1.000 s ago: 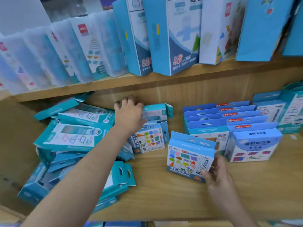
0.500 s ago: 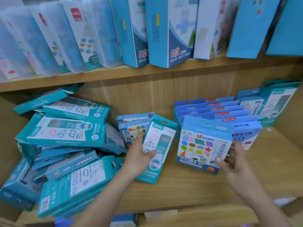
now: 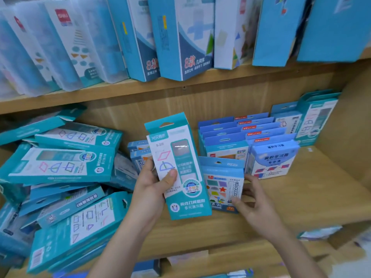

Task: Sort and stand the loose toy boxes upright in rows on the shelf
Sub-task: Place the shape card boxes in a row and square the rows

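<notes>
left hand [image 3: 148,189] grips teal box [image 3: 178,167]; right hand [image 3: 255,205] pinches shapes box [image 3: 222,185].

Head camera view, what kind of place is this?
Probably a toy or stationery shop: wooden shelves hold multiples of the same packs, blue boxes standing in rows, teal boxes in a loose pile.

Loose boxes [image 3: 60,167] lie left of upright rows [image 3: 241,141].
</notes>
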`<state>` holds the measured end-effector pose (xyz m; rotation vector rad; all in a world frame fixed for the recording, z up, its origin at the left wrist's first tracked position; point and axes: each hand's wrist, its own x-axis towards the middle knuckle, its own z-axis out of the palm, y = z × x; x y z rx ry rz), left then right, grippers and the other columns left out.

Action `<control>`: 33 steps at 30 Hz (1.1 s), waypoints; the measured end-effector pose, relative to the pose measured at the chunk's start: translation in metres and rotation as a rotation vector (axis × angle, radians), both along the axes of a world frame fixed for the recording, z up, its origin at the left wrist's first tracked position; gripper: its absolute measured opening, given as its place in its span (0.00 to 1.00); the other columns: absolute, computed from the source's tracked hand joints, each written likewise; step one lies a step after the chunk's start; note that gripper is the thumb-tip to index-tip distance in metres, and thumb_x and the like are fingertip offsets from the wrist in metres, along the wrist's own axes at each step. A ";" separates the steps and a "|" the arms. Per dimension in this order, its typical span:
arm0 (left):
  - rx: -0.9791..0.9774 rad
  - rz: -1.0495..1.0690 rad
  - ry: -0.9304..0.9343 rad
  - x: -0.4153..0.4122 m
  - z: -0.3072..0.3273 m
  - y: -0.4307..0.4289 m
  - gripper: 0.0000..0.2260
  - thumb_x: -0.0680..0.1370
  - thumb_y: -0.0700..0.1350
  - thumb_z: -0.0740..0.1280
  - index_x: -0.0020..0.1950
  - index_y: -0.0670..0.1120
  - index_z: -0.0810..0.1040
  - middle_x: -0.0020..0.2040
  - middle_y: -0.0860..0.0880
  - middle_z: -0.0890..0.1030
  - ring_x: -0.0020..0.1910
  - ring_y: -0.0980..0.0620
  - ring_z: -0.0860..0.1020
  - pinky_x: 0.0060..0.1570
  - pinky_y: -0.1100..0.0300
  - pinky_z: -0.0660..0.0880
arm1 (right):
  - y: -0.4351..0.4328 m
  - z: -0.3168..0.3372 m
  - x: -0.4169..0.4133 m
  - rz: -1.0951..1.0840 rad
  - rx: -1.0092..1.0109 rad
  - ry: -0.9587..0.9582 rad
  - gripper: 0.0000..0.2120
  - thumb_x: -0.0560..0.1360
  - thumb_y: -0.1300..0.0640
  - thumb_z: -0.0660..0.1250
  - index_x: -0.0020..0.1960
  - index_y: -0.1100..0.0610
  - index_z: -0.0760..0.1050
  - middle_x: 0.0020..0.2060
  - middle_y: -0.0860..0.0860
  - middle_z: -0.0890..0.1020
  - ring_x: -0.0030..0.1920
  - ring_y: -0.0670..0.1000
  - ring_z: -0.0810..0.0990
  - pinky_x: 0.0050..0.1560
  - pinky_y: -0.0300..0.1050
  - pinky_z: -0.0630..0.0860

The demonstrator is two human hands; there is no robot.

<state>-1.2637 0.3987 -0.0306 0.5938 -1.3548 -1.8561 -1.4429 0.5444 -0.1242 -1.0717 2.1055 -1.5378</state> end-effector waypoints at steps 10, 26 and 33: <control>-0.139 -0.103 -0.055 -0.035 -0.009 0.036 0.22 0.61 0.44 0.76 0.53 0.49 0.75 0.49 0.48 0.84 0.48 0.47 0.82 0.45 0.51 0.80 | 0.027 0.023 0.005 -0.025 0.026 0.085 0.29 0.73 0.50 0.71 0.66 0.35 0.60 0.62 0.37 0.72 0.60 0.36 0.70 0.56 0.38 0.71; -0.687 -0.230 -0.313 -0.175 0.009 0.119 0.14 0.75 0.53 0.68 0.59 0.58 0.70 0.47 0.56 0.82 0.42 0.62 0.78 0.43 0.69 0.73 | 0.130 0.058 -0.097 -0.034 -0.398 -0.442 0.24 0.68 0.49 0.71 0.61 0.57 0.74 0.50 0.51 0.85 0.49 0.50 0.84 0.42 0.41 0.81; -0.829 -0.175 -0.625 -0.266 -0.008 0.157 0.15 0.77 0.55 0.65 0.61 0.54 0.67 0.54 0.54 0.82 0.48 0.53 0.80 0.47 0.51 0.77 | 0.133 0.046 -0.173 -0.100 -0.335 -0.255 0.18 0.79 0.64 0.62 0.66 0.50 0.71 0.57 0.49 0.82 0.57 0.53 0.81 0.56 0.53 0.78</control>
